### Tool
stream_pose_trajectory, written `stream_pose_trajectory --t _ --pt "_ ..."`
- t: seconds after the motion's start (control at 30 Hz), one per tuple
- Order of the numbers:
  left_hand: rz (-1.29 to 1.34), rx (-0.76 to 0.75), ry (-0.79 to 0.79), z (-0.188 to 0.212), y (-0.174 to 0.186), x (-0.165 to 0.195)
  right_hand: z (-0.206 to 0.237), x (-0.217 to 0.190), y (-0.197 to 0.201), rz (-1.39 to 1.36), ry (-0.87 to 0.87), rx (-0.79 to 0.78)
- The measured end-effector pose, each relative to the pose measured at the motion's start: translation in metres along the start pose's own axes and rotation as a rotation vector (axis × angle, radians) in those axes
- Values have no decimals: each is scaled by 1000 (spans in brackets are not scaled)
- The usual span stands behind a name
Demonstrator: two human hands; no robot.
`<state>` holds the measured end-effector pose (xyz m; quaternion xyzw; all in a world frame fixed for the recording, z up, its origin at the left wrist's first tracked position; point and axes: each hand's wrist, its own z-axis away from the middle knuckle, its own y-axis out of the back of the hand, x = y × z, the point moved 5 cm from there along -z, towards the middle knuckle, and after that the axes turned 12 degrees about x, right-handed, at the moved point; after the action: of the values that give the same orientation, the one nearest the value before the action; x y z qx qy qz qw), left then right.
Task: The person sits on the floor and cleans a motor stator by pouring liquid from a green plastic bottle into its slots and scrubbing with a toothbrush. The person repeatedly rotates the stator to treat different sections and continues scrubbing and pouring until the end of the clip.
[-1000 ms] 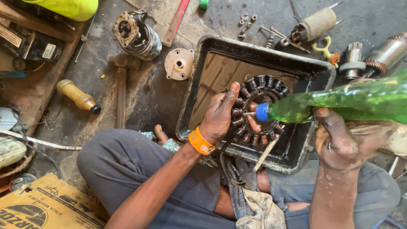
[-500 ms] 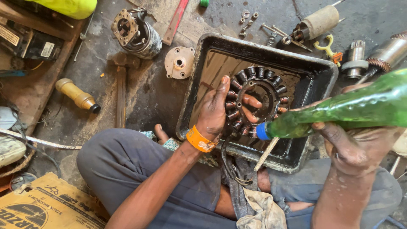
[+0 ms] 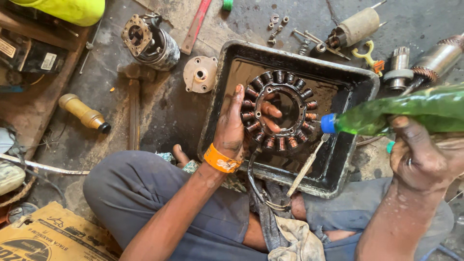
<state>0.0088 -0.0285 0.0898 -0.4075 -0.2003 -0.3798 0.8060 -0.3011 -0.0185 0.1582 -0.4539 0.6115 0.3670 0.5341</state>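
The right hand (image 3: pixel 425 154) clenched a green bottle (image 3: pixel 411 110), tipped toward the black tray (image 3: pixel 227 72). The left hand (image 3: pixel 237 123) grasped the stator (image 3: pixel 280 111) inside the tray, fingers through its centre. Motor parts lay beyond.

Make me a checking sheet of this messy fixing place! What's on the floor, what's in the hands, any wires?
Surface: dirty concrete floor, oil-stained.
Job's things: coil ring held over black tray; green bottle, blue cap toward the tray.
Clutter: brush in the tray, round cover, motor housing, bolts, yellow tube.
Grippers: left hand grips the ring; right hand holds the bottle.
Cables: ring's lead hangs to the lap.
Surroundings: cardboard box, rag.
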Motion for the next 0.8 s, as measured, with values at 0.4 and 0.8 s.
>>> stream_pose_trajectory --t 0.4,0.8 --pt "124 19 19 4 0 2 3 -11 -23 -137 11 -95" --pt "103 20 -15 4 1 5 0 8 -14 -119 47 -5"
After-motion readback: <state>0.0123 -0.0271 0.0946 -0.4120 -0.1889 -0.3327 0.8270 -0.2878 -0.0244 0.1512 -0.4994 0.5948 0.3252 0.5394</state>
